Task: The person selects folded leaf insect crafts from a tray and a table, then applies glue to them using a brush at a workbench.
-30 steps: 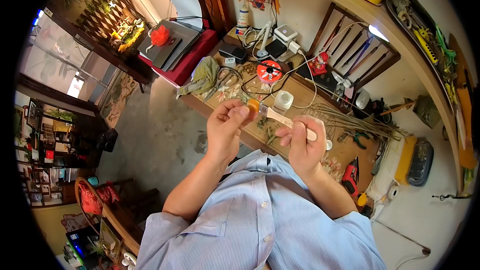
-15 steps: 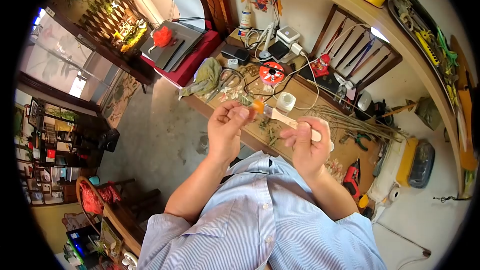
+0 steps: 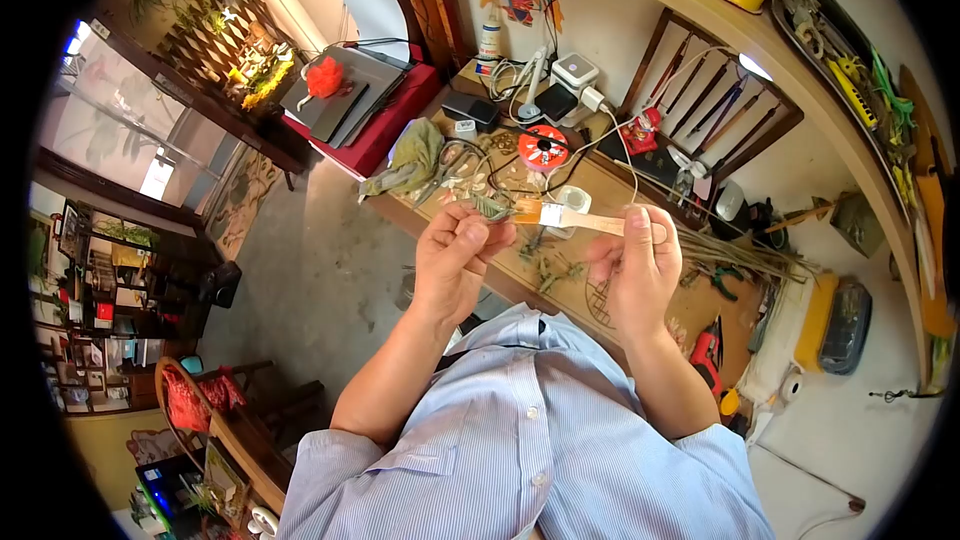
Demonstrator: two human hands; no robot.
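My right hand (image 3: 648, 265) grips a flat paintbrush (image 3: 590, 222) by its pale wooden handle. The brush lies nearly level, its orange bristles pointing left. Between the fingertips of my left hand (image 3: 450, 255) is a small green piece that looks woven from leaf strips (image 3: 490, 207). The bristles are at its right side; whether they touch it I cannot tell. Just behind the brush, and partly covered by it, a small white container (image 3: 573, 198) stands on the wooden workbench (image 3: 425, 217). Both hands are held above the bench's front edge.
A red spool (image 3: 543, 147), a greenish cloth (image 3: 415, 152) and scissors lie at the back left of the bench. Long dry stems (image 3: 745, 248), pliers (image 3: 722, 283) and a red tool (image 3: 706, 355) are on the right. Cables and a shelf surround the back.
My right hand has moved a little right and up, drawing the brush back to the right and levelling it. The green piece shows more fully now. My left hand has barely moved.
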